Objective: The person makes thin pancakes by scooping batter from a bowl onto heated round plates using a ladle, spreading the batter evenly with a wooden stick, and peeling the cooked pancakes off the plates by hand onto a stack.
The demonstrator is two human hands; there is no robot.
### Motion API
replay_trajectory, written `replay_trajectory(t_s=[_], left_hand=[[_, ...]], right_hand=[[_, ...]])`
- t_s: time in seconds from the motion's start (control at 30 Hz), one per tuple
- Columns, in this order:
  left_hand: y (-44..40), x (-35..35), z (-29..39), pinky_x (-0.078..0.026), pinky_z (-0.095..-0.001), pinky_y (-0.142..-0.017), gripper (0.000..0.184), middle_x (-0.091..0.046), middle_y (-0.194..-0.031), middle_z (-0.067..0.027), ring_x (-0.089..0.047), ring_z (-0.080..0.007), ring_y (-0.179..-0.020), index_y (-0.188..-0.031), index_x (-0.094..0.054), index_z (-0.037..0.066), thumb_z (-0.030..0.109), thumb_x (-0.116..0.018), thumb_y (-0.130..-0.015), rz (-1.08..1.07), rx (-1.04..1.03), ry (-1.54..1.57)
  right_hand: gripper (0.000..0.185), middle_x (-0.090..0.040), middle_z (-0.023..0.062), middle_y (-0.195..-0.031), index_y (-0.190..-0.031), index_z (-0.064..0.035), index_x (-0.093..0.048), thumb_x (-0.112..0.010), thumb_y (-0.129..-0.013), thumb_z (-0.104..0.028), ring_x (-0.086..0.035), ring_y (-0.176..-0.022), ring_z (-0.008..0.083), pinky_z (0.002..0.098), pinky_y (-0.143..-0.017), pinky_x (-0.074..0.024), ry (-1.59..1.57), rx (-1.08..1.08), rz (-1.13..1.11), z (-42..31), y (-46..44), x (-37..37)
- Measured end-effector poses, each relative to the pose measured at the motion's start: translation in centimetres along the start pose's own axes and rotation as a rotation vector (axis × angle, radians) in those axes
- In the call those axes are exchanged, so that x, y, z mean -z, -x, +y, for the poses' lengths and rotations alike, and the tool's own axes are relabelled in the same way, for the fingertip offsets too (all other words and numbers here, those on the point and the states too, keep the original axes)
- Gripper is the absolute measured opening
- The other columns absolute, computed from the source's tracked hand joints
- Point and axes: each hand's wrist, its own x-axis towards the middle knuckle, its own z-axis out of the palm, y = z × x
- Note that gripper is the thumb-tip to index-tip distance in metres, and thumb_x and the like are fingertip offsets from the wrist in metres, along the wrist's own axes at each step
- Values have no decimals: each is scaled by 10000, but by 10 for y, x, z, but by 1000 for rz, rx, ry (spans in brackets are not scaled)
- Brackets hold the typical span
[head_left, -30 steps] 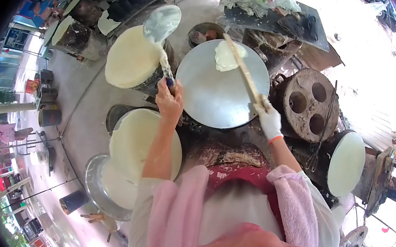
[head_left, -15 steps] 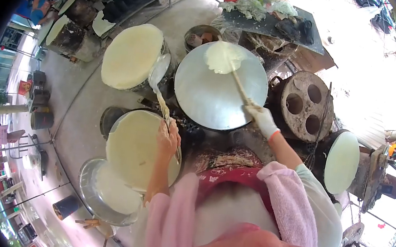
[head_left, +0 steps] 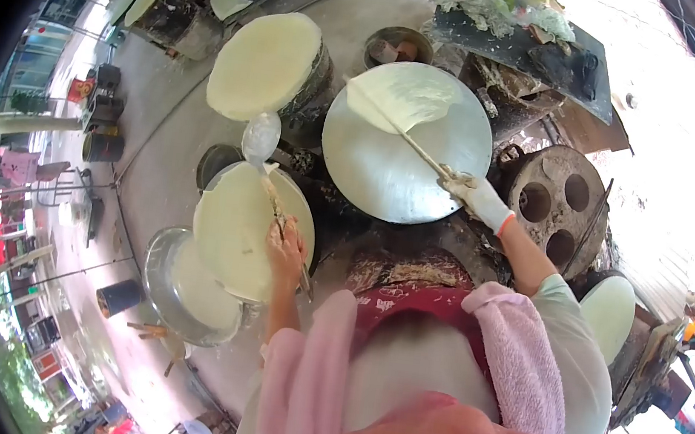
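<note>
My left hand point(head_left: 285, 248) is wrapped round the handle of a ladle point(head_left: 261, 137), whose bowl hangs beyond a stack of thin pale round sheets point(head_left: 245, 227). In my right hand point(head_left: 477, 195), which wears a white glove, is a wooden spreader point(head_left: 412, 143). Its far end lies in pale batter point(head_left: 421, 97) on the far part of a round metal griddle point(head_left: 402, 193). The batter forms a wide fan shape there. Left of the griddle stands another round pile of pale sheets point(head_left: 264, 63).
A metal basin of white batter point(head_left: 194, 285) sits at the lower left. Right of the griddle is a round block with three holes point(head_left: 555, 202). A dark table point(head_left: 591, 69) with plastic bags stands at the back, near a bowl point(head_left: 399, 47). Another pale disc point(head_left: 608, 315) is at right.
The batter has spread from a small patch into a wide fan as the spreader swung left. My left hand has lowered the ladle toward me. The view has shifted.
</note>
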Motion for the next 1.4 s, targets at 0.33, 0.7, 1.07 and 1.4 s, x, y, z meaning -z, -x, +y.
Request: replay_trajectory(t_s=[0.33,0.7,1.07,1.4], left_hand=[[32,-8,-26,-311,-274,-357,244,-432,-522,-38,-417,-132,-370,-1052,-522,-46,177,-435,-1003,143,73,-128],[51,-24,-19,-387,-336,-437,221,-500,-605,-98,-497,-181,-473,-998,-534,-56,161,-497,-987,160,24,-310],[53,-2,-52,-438,-529,-719,288,-589,-851,-342,-558,-517,-808,-990,-559,-134,145,-505,-945,168,-113,-817],[39,-4,-59,-448,-535,-766,262,-609,-901,-328,-566,-523,-850,-1029,-570,-92,149,-495,-960,160,-270,-906]], right_hand=[[366,-608,-8,-829,-1220,-55,-648,-660,-926,-274,-489,-607,58,198,-548,-400,122,-117,-217,-26,-26,51],[543,-565,31,-1356,-1417,11,-460,-636,-931,-155,-537,-895,87,213,-798,-445,9,50,-467,-22,-63,87],[551,-505,90,-1443,-1424,18,-446,-624,-918,-110,-555,-756,63,192,-620,-457,281,47,-623,-65,-93,110],[539,-503,117,-1443,-1405,37,-453,-624,-945,-184,-513,-1265,183,279,-1047,-391,369,144,-599,-86,-112,114]])
